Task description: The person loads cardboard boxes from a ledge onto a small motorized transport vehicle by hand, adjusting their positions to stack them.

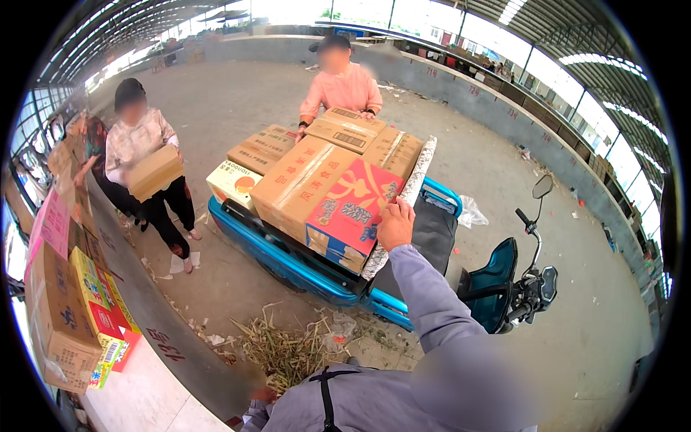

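Observation:
My right hand (395,224) reaches forward with its fingers curled over a silver-patterned roll (422,167), against the edge of a red and blue carton (356,197). My left hand (263,394) hangs low by my body, partly in view and blurred around. Its fingers are hard to make out. The red carton sits on the blue cargo bed (280,270) of a three-wheeler, beside a large brown carton (302,183). Further cartons share the bed: a yellow-white one (233,184), a flat brown one (264,146), one at the back (345,128) and one near the roll (394,151).
Behind the load a person in pink (343,86) has both hands at the cartons. At left another person (140,135) carries a brown box (155,174). Cartons (65,318) stand on a tiled ledge (146,389). Dry straw (280,340) litters the floor. Handlebars (532,291) lie right.

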`<action>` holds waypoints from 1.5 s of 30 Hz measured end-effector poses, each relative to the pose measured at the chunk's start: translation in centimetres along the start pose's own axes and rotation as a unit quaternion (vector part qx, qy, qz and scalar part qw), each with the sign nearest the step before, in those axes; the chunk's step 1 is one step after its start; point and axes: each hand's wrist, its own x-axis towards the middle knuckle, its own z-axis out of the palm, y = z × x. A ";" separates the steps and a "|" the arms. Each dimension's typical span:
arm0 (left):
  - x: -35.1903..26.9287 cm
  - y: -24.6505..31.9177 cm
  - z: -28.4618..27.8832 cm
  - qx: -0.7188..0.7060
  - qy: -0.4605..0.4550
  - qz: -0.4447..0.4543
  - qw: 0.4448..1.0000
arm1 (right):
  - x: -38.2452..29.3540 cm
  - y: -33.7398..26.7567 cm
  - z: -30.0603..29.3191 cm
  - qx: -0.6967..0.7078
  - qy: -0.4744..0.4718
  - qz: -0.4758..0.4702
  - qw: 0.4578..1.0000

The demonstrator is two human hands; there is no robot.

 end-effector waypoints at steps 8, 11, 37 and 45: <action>-2.5 -6.3 -9.0 -0.796 0.400 0.039 0.452 | 1.2 -1.3 1.0 -0.005 -0.011 -0.006 1.000; -6.4 -6.8 -16.7 -0.735 0.453 -0.096 0.495 | 0.8 -0.6 1.8 -0.021 0.026 -0.030 0.999; -37.1 -13.2 -42.1 0.035 0.891 -0.172 0.418 | -0.4 1.5 2.8 -0.155 -0.106 -0.013 0.982; -42.4 -26.0 -41.5 0.126 0.784 -0.378 0.476 | 0.2 0.9 1.8 -0.128 -0.043 -0.045 0.990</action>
